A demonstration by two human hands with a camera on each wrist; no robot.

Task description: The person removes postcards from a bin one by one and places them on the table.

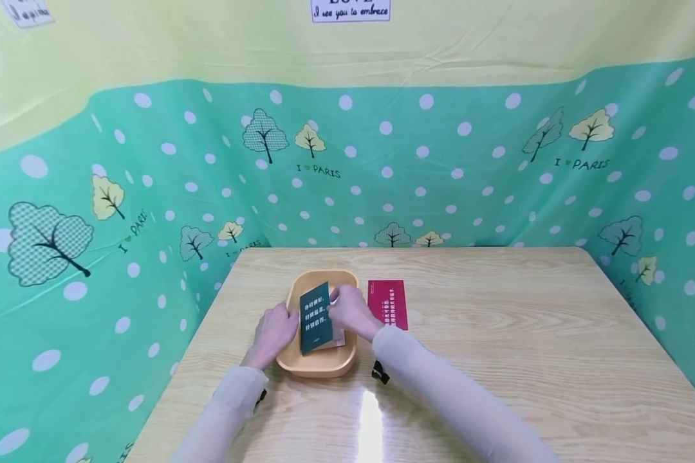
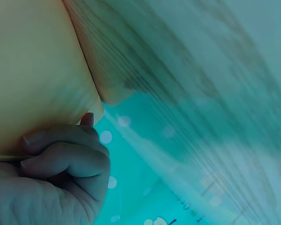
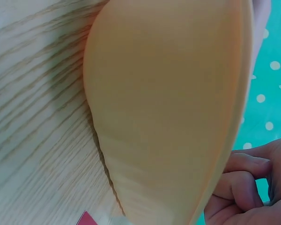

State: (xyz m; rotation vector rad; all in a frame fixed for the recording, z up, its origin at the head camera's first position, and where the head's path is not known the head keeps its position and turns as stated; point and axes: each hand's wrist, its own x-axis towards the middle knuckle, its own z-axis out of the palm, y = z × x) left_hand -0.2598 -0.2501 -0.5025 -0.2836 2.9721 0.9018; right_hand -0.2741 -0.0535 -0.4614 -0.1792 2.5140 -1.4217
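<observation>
A peach-coloured plastic basin [image 1: 318, 371] stands on the table, left of its middle. My left hand [image 1: 275, 331] grips its left rim; in the left wrist view, curled fingers [image 2: 65, 157] press against the outer wall. Over the basin, my right hand [image 1: 352, 310] pinches the right edge of a dark green card [image 1: 314, 321] with white lettering, which is tilted. A paler card [image 1: 337, 339] shows partly beneath it. In the right wrist view the basin's wall [image 3: 164, 93] hides the cards, and curled fingers [image 3: 241, 190] show beyond the rim.
A dark red card [image 1: 387, 296] with white lettering lies on the wooden table [image 1: 498, 334] just right of the basin, partly covered by my right wrist. Black straps [image 1: 380, 372] hang below the wrists. A green dotted curtain [image 1: 417, 173] stands around the back and sides.
</observation>
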